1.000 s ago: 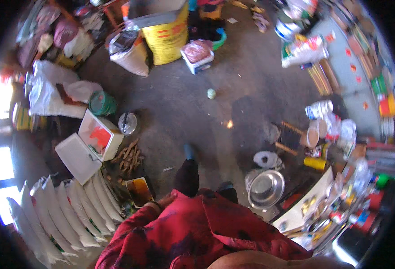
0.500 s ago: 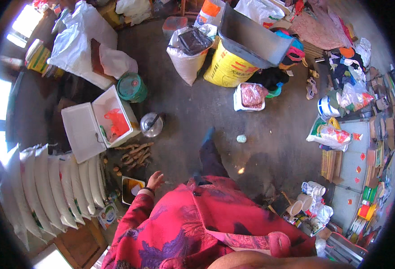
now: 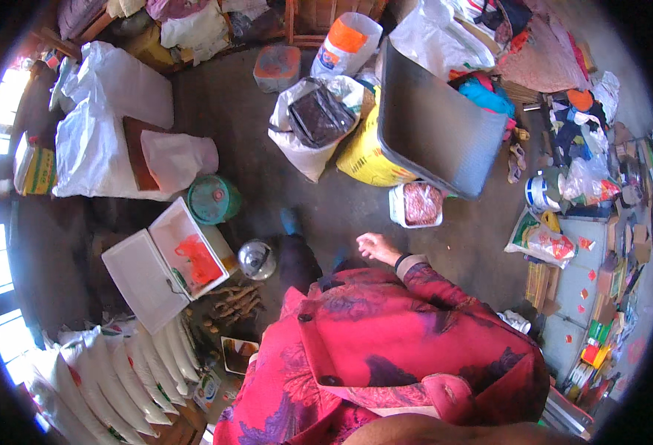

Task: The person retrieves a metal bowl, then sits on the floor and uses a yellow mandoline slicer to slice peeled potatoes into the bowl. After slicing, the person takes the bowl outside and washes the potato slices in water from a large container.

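Observation:
My right hand point(image 3: 379, 248) hangs in front of me at waist height, empty, its fingers loosely spread. A dark band circles its wrist below the red patterned sleeve point(image 3: 445, 285). Nearest beyond it on the floor is a white tub of pinkish-red contents point(image 3: 420, 205), apart from the hand. My left hand is out of sight beside my coat. One foot point(image 3: 290, 221) is stretched forward on the dark floor.
Ahead stand a large grey bin point(image 3: 445, 126), a yellow sack point(image 3: 371, 157) and an open white sack point(image 3: 315, 122). Leftward are an open foam box point(image 3: 186, 248), a green bucket point(image 3: 212, 199), a shiny round pot point(image 3: 257, 259), roots point(image 3: 236, 302) and upright white sacks point(image 3: 111, 371). Clutter lines the right.
I have moved forward, and the bin and tub appear nearer. My right hand has swung into view while my left has dropped out. The other leg is now forward.

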`<state>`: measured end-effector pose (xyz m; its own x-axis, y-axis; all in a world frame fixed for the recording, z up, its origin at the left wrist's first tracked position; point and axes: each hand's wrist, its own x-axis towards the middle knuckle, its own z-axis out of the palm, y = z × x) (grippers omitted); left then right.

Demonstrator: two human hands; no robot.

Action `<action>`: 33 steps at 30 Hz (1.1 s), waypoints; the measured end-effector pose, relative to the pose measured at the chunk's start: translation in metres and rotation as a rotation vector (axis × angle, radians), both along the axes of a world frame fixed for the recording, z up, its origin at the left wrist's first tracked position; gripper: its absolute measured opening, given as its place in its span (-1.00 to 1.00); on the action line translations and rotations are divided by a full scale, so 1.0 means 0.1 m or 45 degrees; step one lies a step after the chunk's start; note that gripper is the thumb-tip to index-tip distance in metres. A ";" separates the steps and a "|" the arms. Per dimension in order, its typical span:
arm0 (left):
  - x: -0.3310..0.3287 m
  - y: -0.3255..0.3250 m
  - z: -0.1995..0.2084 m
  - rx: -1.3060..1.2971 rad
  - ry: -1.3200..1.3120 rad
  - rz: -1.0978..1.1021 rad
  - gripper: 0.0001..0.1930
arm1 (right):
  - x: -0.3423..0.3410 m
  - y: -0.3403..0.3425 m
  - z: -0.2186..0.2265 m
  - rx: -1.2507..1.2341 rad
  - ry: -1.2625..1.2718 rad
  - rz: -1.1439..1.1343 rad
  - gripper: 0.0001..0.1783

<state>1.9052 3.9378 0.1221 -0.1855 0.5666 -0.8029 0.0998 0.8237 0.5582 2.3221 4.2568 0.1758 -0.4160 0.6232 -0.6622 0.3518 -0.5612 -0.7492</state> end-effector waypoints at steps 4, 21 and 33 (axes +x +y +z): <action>-0.60 0.83 -0.07 -0.016 0.037 -0.069 -0.55 | -0.69 0.80 0.40 0.294 -0.165 0.478 -0.65; -1.49 6.84 0.13 0.506 0.610 -1.016 -0.62 | -1.30 2.39 0.12 0.271 -0.354 -0.151 -0.66; 0.75 11.24 0.28 0.907 0.137 -1.358 -0.77 | -2.94 3.18 -0.04 -0.601 -0.722 -0.712 -0.61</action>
<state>1.9799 5.0622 0.1503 0.5776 0.7693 -0.2731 0.5931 -0.1656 0.7879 2.0286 4.5749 0.1718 0.3280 0.2492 -0.9112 0.1818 -0.9632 -0.1980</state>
